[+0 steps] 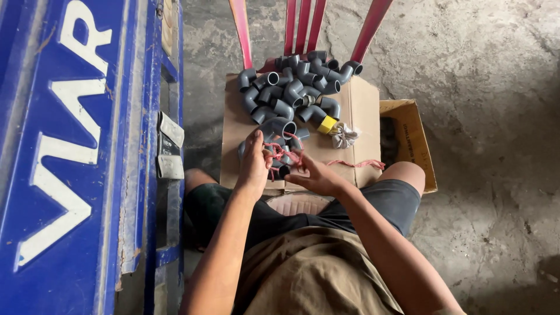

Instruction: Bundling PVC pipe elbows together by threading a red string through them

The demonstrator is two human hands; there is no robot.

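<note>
— Seemingly mid-bundle: where do the hands sit?

— Both meet over the near edge of a cardboard sheet [356, 111] laid across a red chair [303, 23]. The left hand [255, 166] stands upright, fingers curled against a small cluster of grey pipe elbows [279, 129]. The right hand [315, 175] lies flatter, fingers pinched narrow on a red string [287, 154] looped over that cluster.

— Which way does the bundle lie from the fingers?

— Directly between the two hands and touching both; the left is closer to the fittings, the right to the string. The string's loose tail [359, 164] runs off to the right across the cardboard, past the right hand.

— And beyond?

— A loose pile of grey elbows [297, 81] farther up the sheet, a yellow fitting [326, 124] at its near side, a crumpled wad [343, 136] beside that. An open cardboard box [414, 134] sits on the concrete floor [484, 87] to the right; a blue metal panel [76, 146] fills the left.
</note>
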